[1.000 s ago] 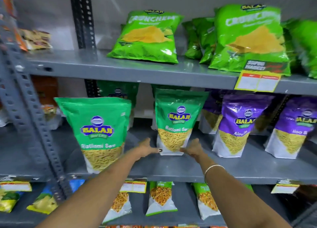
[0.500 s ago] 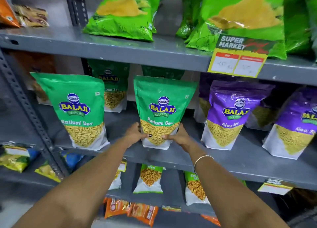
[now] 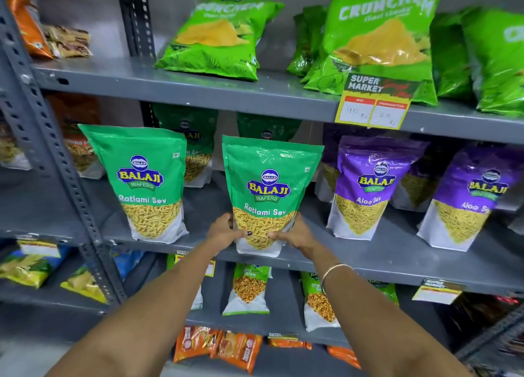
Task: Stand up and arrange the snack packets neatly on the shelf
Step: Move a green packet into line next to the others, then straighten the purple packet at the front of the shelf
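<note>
Two hands hold a green snack packet upright at the front edge of the middle shelf

The left hand (image 3: 226,230) and the right hand (image 3: 295,232) grip the lower sides of the green packet (image 3: 269,189), with the thumbs pressed on its front; its bottom is at the front edge of the gray shelf (image 3: 368,259), and I cannot tell if it touches. A second green packet (image 3: 144,181) stands upright to the left, apart from it, and a purple packet (image 3: 368,186) stands to the right. More green packets stand behind. On the upper shelf, a bright green chips bag (image 3: 218,39) leans back, and a yellow price tag (image 3: 374,104) hangs on the shelf edge
</note>
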### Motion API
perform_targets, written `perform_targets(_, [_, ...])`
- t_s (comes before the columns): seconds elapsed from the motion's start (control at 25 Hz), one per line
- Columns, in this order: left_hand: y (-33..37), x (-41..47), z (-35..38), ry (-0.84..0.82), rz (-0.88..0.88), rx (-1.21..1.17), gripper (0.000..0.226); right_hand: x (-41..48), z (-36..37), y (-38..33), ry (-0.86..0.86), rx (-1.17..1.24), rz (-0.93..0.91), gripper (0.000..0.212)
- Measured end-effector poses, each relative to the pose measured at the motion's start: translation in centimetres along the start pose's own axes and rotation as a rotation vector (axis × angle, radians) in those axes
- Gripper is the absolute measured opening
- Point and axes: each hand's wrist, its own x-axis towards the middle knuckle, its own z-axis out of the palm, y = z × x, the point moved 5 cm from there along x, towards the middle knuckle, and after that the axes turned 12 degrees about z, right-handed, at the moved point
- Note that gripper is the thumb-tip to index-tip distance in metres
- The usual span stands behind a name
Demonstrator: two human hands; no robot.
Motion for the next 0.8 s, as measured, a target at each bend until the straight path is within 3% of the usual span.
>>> perform_targets(0.2, [0.5, -1.3, 0.0, -0.046, -0.044, 0.063, 0.058, -0.4, -0.2, 0.1, -0.01, -0.042, 0.041, 0.076])
perform_targets(0.36, [-0.6, -3.1, 0.6, -0.448, -0.292, 0.45, 0.038, -0.1, -2.8, 1.8, 0.068, -0.212, 0.187, 0.098])
perform_targets(0.4, [-0.4, -4.0, 1.4, -0.572, -0.371, 0.47, 0.037, 0.0, -4.3, 2.6, 0.091, -0.289, 0.25, 0.092])
perform_targets(0.52, [2.2, -4.7, 5.9, -0.839, -0.414, 0.39, 0.03, 0.3, -9.9, 4.7, 0.138, -0.471, 0.345, 0.035])
perform_targets(0.56, [3.7, -4.3, 8.1, -0.876, -0.371, 0.324, 0.027, 0.5, -12.3, 5.7, 0.177, -0.501, 0.38, 0.04])
perform_targets(0.64, [6.8, -3.1, 12.2, -0.833, -0.226, 0.25, 0.02, 0.2, -16.4, 6.6, 0.235, -0.499, 0.41, 0.033])
perform_targets(0.68, [8.1, -1.8, 14.2, -0.753, -0.136, 0.243, 0.021, 0.7, -18.5, 7.4, 0.249, -0.48, 0.396, 0.04])
perform_targets(0.8, [11.2, 2.9, 18.6, -0.334, 0.047, 0.177, 0.083, 2.4, -22.9, 8.3, 0.246, -0.258, 0.27, 0.1])
